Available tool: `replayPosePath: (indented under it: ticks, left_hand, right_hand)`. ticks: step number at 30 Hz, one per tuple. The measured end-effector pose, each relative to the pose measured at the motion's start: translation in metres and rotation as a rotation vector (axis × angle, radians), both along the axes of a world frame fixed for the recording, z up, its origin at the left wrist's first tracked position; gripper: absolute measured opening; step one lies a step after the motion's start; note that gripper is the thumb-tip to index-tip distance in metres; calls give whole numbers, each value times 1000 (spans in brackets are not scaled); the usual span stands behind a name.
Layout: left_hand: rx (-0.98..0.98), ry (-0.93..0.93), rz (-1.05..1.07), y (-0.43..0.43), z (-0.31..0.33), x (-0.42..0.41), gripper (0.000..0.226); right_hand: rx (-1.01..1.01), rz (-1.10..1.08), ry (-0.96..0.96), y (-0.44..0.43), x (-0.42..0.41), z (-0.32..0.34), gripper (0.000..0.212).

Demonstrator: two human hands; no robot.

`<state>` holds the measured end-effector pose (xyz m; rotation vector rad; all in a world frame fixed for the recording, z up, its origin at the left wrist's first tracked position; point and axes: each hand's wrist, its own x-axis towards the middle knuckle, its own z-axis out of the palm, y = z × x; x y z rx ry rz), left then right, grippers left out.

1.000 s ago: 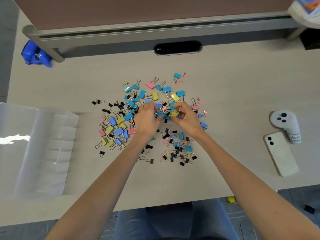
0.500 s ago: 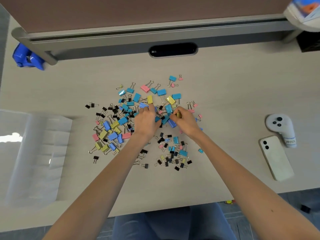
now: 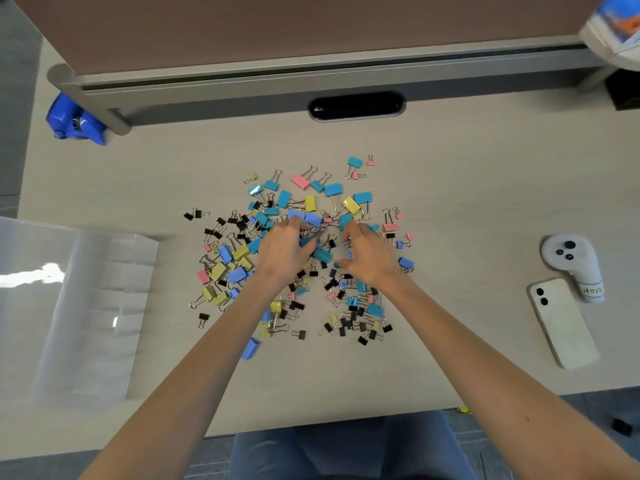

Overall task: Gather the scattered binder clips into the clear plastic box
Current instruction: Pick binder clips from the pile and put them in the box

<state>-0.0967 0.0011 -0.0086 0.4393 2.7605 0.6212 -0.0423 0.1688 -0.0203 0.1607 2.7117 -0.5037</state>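
Strewn in a loose heap over the middle of the pale desk [image 3: 467, 188]: binder clips [image 3: 240, 252] in blue, teal, yellow, pink and black, large and small mixed, a few strays at the fringes. Well apart from the heap, at the left edge of the desk, the clear plastic box [image 3: 104, 306], partly cut off by the edge of view. Down in the centre of the heap, the left hand [image 3: 282, 252], fingers curled round a few blue clips, thumb closed against them. Just beside it but not touching, the right hand [image 3: 372, 256], clawed over the clips, fingertips reaching a teal clip on the far side, thumb stuck out toward the other hand; impossible to tell whether anything is gripped underneath. Both forearms bare, coming in from the near edge. Off to the right, a white phone [image 3: 562, 323] lying camera side up, and just beyond it a white controller [image 3: 568, 258] with dark buttons. At the far left corner, a blue plastic thing [image 3: 74, 121], too blurred to name.
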Motion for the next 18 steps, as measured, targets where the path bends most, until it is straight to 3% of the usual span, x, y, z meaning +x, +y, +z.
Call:
replayPosePath:
  ticks: [6,13,16,18]
  left_hand:
    - [295,-326,164,-16,5,-5,23]
    - [506,-846,224,-37,18,-12,33]
    - [753,-1120,296,-44,16,-9,36]
    - [935,-1258,318,-48,14,-5,38]
  right_hand:
    - [-73,100,20,14,5,7,46]
    - [-51,149,54,22,4,-3,35]
    - [-260,-52,60,20,3,-2,22]
    - [-549,-318,-23,18,3,5,18]
